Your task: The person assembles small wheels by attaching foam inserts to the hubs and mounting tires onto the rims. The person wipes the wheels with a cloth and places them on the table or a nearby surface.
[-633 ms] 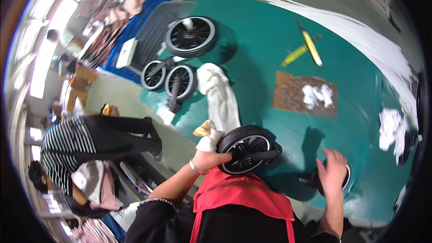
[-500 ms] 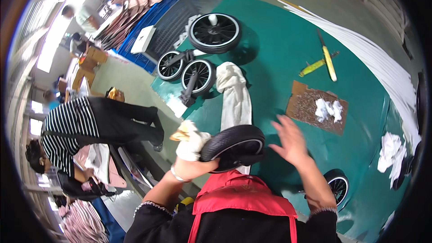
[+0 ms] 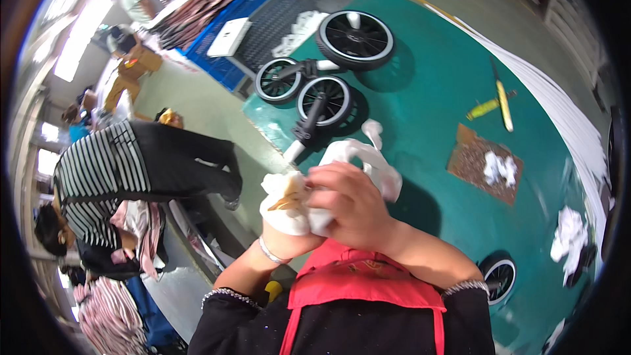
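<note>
In front of my red apron (image 3: 368, 283), both hands are close together at the table's near edge. My left hand (image 3: 289, 244) is closed around a bunched white rag (image 3: 277, 187) with a yellow-brown stain. Curled fingers of my right hand (image 3: 355, 207) press white fabric against that bundle. A long white cloth (image 3: 361, 154) trails from beneath the right hand onto the green table (image 3: 427, 92). The black-tyred wheel held earlier cannot be seen; hands and cloth may cover it.
A large wheel (image 3: 355, 41) and two small caster wheels (image 3: 325, 102) lie at the far left. Cutters with yellow handles (image 3: 503, 105) lie beyond a brown cardboard piece (image 3: 463, 167). Another wheel (image 3: 501, 276) rests at right. A person in stripes (image 3: 98, 164) bends over at left.
My right hand has come in from the right and closed on the white cloth, which is now gathered up. The wheel in my left hand has gone from sight.
</note>
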The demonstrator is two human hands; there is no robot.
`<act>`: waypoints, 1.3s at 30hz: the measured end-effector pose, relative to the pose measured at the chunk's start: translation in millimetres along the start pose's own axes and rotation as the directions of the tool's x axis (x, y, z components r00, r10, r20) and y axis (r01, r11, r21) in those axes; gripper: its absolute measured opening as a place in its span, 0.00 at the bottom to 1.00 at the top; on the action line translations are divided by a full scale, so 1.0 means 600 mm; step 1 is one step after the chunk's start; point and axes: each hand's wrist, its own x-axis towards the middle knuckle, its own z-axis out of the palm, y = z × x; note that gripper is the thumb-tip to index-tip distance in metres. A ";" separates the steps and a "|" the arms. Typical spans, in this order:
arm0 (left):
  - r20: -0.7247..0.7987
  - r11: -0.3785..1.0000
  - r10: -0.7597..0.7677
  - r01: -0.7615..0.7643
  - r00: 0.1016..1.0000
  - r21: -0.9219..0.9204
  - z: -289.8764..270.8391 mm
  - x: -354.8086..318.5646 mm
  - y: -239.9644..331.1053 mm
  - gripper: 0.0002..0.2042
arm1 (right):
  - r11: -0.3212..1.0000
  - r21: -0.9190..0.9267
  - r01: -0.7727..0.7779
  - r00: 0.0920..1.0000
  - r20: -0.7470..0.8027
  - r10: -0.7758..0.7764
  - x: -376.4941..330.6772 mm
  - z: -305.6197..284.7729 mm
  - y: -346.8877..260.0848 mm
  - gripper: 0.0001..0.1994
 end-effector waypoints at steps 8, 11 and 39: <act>-0.302 0.762 -0.255 -0.001 0.919 -0.647 0.007 0.030 -0.004 0.26 | 0.352 0.870 -0.344 0.530 -0.129 0.838 -0.036 0.002 0.066 0.24; -0.443 0.990 0.129 -0.142 0.887 0.003 0.089 -0.008 -0.039 0.32 | 0.330 0.935 -0.128 0.327 -0.275 0.904 -0.065 0.011 0.069 0.23; 0.353 0.810 0.582 -0.562 0.732 -0.168 0.384 0.096 0.091 0.31 | 0.656 0.316 -0.686 -0.250 -0.948 0.196 -0.601 -0.292 -0.231 0.08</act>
